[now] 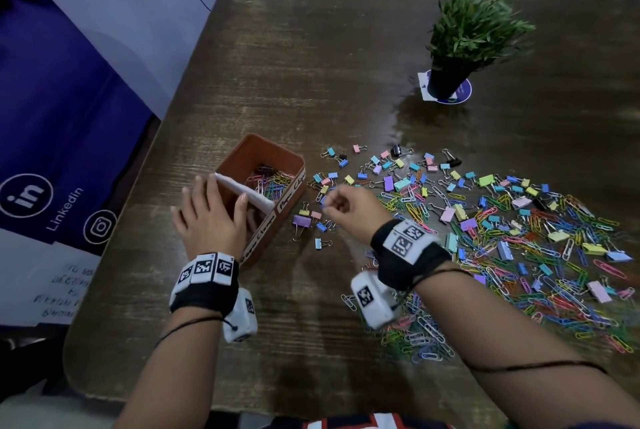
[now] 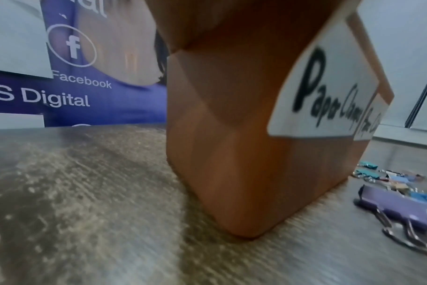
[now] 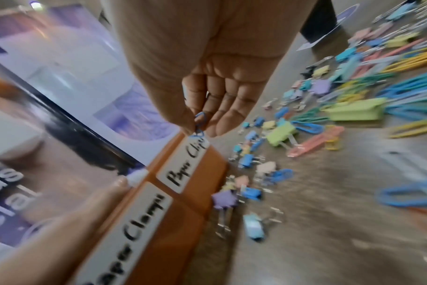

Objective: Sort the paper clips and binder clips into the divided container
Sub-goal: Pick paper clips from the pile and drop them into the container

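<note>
Right hand (image 3: 207,108) pinches blue paper clip (image 3: 199,123) above table, just beside box (image 1: 263,165). Left hand (image 1: 207,217) grips box rim. Advice: clear wall, release over far section holding paper clips (image 1: 270,179).

Head looks down; both wrist views closely share the container (image 2: 232,154).

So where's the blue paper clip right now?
In the right wrist view, the blue paper clip is pinched in the right hand, above the container near its Paper Clips label.
</note>
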Available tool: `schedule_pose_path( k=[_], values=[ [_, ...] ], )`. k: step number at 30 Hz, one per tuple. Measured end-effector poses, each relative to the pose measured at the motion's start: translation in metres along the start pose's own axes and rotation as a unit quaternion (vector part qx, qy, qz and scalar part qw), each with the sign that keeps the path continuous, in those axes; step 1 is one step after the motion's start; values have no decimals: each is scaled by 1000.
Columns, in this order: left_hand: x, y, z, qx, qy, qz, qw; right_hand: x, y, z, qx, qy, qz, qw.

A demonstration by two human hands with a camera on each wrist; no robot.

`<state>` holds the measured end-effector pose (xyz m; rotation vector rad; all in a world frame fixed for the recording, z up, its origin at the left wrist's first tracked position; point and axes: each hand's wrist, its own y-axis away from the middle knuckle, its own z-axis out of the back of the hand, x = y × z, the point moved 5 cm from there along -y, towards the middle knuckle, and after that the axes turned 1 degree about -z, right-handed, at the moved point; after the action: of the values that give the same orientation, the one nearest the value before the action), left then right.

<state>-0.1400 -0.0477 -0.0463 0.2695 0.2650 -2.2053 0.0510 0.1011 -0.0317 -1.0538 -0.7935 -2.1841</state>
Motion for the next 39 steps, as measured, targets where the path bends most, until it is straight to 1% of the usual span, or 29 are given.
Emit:
schedule_pose_path(
  k=[2,4,8,11,13,17,19,22,24,26,27,28,30,31,33,35,37,39],
  values=[
    [0,0,-2,-9,10,0,1000,24,-15,-3,-21,-25,36,999],
    [0,-1,-2,-13,15,4,1000,45,-30,-10,-31,-18,58,998],
    [1,-1,-3,-26,22,5,999,61,-56,-20,-50,20,63,997],
    [3,-1,-4,-33,21,5,999,62,-61,-23,-41,41,67,996],
    [2,0,-3,-36,22,5,999,62,-57,-18,-48,51,77,995],
    [2,0,-1,-23,38,2,999,41,-37,4,-94,33,88,991],
    [-2,-1,6,-25,58,-1,998,21,-24,15,-113,38,63,991],
    [-20,1,21,-41,77,-50,995,-12,-6,25,-112,59,-2,992],
    [-41,3,32,-50,78,-109,990,-32,4,26,-103,79,-38,991],
    [-66,8,38,-52,91,-182,978,-45,12,25,-95,107,-61,988],
    [-78,12,39,-43,100,-221,969,-50,16,24,-87,120,-69,986],
    [-90,17,36,-19,108,-256,961,-55,19,22,-75,132,-75,986],
    [-109,26,19,68,108,-296,947,-63,25,17,-33,161,-84,983],
    [-115,30,6,107,87,-304,943,-65,28,14,-7,183,-84,979],
    [-124,36,-22,155,30,-320,934,-71,29,10,48,243,-79,966],
    [-130,39,-47,206,-8,-320,925,-76,30,7,85,288,-75,951],
    [-135,39,-66,243,-45,-325,913,-80,30,7,94,301,-66,947],
    [-139,38,-78,252,-78,-333,905,-83,32,6,96,301,-54,947]
  ],
)
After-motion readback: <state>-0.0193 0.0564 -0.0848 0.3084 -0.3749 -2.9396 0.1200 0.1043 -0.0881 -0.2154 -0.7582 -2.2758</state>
